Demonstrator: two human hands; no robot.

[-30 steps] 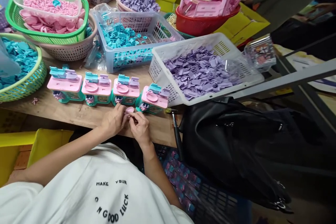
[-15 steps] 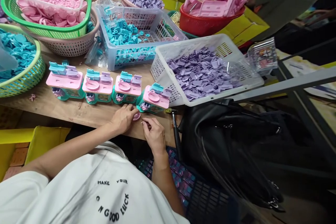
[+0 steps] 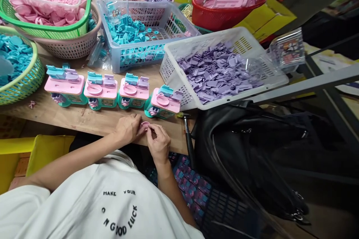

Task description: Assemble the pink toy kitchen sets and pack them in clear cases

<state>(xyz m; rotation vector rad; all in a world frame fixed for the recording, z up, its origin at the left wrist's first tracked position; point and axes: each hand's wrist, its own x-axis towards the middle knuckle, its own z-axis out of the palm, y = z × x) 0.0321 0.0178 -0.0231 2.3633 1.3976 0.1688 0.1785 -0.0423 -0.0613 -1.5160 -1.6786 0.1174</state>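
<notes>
My left hand [image 3: 127, 129] and my right hand [image 3: 159, 140] meet at the front edge of the wooden table [image 3: 84, 119]. Both pinch a small round pink plastic piece [image 3: 145, 124] between their fingertips. Just behind the hands stands a row of several pink and teal toy units [image 3: 101, 91], each with teal and purple parts on top. The rightmost toy unit [image 3: 163, 103] is turned at an angle and lies closest to my hands.
A white basket of purple pieces [image 3: 221, 71] sits at the right. Behind are a blue basket of teal pieces [image 3: 134, 37], a green basket of pink pieces [image 3: 45, 7] and a red bowl [image 3: 224, 15]. A hammer [image 3: 186, 134] overhangs the table edge beside a black bag [image 3: 252, 149].
My right hand drew away from the pink piece half a second ago and has now come back to it. The camera view shifted slightly.
</notes>
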